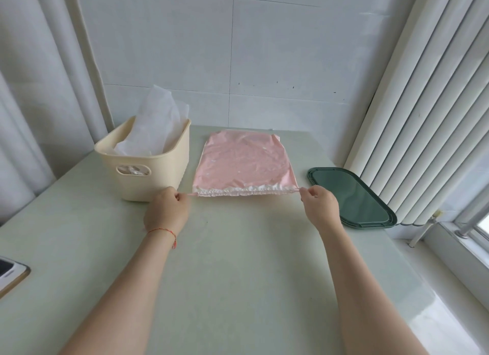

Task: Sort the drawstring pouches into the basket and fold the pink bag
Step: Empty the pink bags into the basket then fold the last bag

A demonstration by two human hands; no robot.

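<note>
**Pink bag flat on tabletop, both hands on its drawstring ends**

What I see from the head cam:

- Pink bag (pixel 243 160): thin, glossy, slightly crinkled fabric, roughly rectangular, lying flat on the pale green tabletop (pixel 238 262). Near edge is a gathered, ruffled white-pink hem with a cord running through it. Far right corner has a small fold.
- Left hand (pixel 166 209): fingers curled, pinching the cord end (pixel 191 194) that sticks out of the hem's left side. Thin red string bracelet (pixel 163 232) on that wrist.
- Right hand (pixel 320 204): fingers curled, pinching the cord loop (pixel 297 190) at the hem's right side. Cord looks taut between the two hands; both hands sit just outside the bag's near corners.
- Basket (pixel 148 166): cream plastic, rounded rectangular, smooth walls, oval handle cutout facing me. Stands just left of the bag, touching or nearly touching its left edge; I can't tell which. Left hand is right in front of its near corner.
- Pouches (pixel 156 121): white, translucent, papery-looking fabric, bunched upright inside the basket and poking above the rim.
- Tray (pixel 352 196): dark green, flat, rounded-rectangle with a raised lip, on the tabletop right of the bag, apart from it.
- Phone (pixel 8 274) in a tan-edged case, partly cut off at the left edge.
- White tiled wall behind, vertical blinds (pixel 423 103) on the right.
</note>
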